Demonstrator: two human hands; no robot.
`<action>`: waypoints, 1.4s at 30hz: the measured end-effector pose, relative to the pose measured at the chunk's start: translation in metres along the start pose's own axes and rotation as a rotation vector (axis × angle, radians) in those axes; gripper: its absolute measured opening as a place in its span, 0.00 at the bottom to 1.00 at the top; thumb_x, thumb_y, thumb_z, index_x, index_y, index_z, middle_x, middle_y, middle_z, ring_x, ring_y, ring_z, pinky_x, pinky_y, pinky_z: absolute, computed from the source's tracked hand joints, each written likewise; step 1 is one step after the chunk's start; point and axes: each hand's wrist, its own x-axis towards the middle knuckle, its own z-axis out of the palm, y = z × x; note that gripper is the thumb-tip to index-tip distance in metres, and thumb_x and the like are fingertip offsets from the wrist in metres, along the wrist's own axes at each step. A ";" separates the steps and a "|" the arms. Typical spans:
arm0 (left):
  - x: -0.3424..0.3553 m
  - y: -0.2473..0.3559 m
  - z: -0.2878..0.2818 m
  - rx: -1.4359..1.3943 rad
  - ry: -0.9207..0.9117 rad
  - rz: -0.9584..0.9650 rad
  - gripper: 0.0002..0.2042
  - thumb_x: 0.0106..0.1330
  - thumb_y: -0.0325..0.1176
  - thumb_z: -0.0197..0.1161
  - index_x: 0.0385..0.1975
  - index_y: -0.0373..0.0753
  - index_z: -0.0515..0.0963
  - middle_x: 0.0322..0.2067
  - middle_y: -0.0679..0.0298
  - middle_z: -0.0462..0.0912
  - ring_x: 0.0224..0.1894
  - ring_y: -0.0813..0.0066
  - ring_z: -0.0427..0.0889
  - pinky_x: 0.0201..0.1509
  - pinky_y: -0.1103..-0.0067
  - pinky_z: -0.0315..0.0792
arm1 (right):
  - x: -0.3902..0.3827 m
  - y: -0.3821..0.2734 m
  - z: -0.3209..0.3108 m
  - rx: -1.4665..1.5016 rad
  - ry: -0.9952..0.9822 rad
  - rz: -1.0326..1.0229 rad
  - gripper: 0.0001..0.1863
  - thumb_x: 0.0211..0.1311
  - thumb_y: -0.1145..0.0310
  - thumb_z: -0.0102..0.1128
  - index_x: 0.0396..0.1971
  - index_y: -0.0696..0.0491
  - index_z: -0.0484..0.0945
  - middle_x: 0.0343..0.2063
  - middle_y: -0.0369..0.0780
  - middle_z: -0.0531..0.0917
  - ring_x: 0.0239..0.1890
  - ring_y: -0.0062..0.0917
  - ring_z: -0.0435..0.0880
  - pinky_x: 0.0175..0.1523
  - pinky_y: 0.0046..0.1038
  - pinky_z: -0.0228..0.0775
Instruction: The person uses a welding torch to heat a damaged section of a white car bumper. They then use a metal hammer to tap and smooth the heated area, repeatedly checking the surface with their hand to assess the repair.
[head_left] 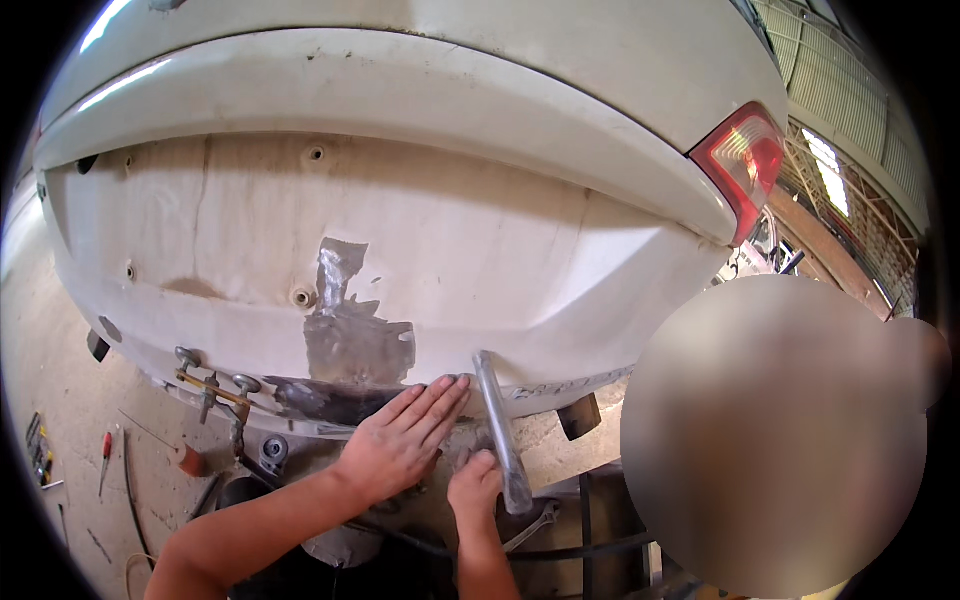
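The white rear panel of a car (470,270) stands before me, with a bare grey metal patch (360,345) low in its middle. My left hand (405,435) lies flat along the panel's lower edge, fingers stretched out side by side, just right of a dark scraped area (330,400). Close to its right, my right hand (475,483) is closed against a long grey metal bar (500,430). The bar slants up toward the panel; part of the grip is hidden. Left of my hands, a metal clamp (215,388) with round knobs sits at the panel's lower edge.
At the right, a large blurred shape (775,440) covers much of the view, below the red tail light (745,165). A red-handled screwdriver (106,450) and other tools lie on the floor at left. A wrench (535,525) lies below my right hand.
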 end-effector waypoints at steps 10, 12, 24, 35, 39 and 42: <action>0.001 0.000 -0.003 -0.018 -0.003 0.003 0.35 0.51 0.42 0.60 0.60 0.33 0.64 0.64 0.57 0.61 0.66 0.67 0.60 0.68 0.71 0.54 | 0.010 -0.018 0.000 0.060 0.083 -0.058 0.35 0.61 0.33 0.38 0.20 0.55 0.61 0.09 0.34 0.62 0.11 0.17 0.61 0.16 0.20 0.52; -0.001 -0.001 -0.001 0.012 0.026 -0.001 0.35 0.51 0.42 0.60 0.60 0.33 0.64 0.64 0.57 0.61 0.66 0.67 0.60 0.67 0.71 0.55 | 0.005 -0.034 -0.008 0.163 0.014 -0.043 0.34 0.62 0.34 0.38 0.18 0.55 0.61 0.10 0.34 0.63 0.13 0.17 0.61 0.17 0.20 0.53; 0.002 0.001 -0.004 -0.025 0.005 0.020 0.35 0.51 0.43 0.61 0.60 0.33 0.64 0.65 0.57 0.60 0.66 0.66 0.60 0.68 0.71 0.54 | 0.010 -0.025 0.004 0.039 0.221 -0.009 0.34 0.63 0.35 0.38 0.23 0.56 0.63 0.14 0.34 0.66 0.14 0.18 0.64 0.18 0.19 0.57; 0.001 0.000 -0.006 -0.031 -0.020 0.012 0.37 0.49 0.43 0.63 0.60 0.33 0.63 0.64 0.56 0.60 0.66 0.66 0.60 0.67 0.70 0.56 | 0.020 -0.045 0.005 0.225 0.229 0.256 0.15 0.59 0.68 0.39 0.16 0.59 0.67 0.18 0.38 0.71 0.27 0.27 0.73 0.27 0.27 0.62; 0.002 0.001 -0.005 0.001 0.000 0.027 0.37 0.48 0.43 0.63 0.60 0.33 0.64 0.64 0.56 0.61 0.66 0.65 0.61 0.67 0.70 0.56 | 0.009 -0.023 -0.013 0.109 0.073 0.073 0.32 0.64 0.39 0.40 0.22 0.58 0.65 0.20 0.38 0.71 0.24 0.21 0.70 0.23 0.21 0.60; 0.004 0.002 -0.006 -0.082 -0.034 0.004 0.34 0.51 0.38 0.56 0.61 0.31 0.63 0.65 0.57 0.59 0.67 0.67 0.59 0.67 0.72 0.55 | 0.020 -0.012 0.001 0.084 0.196 -0.026 0.34 0.61 0.34 0.41 0.26 0.57 0.66 0.19 0.37 0.70 0.21 0.20 0.70 0.19 0.20 0.57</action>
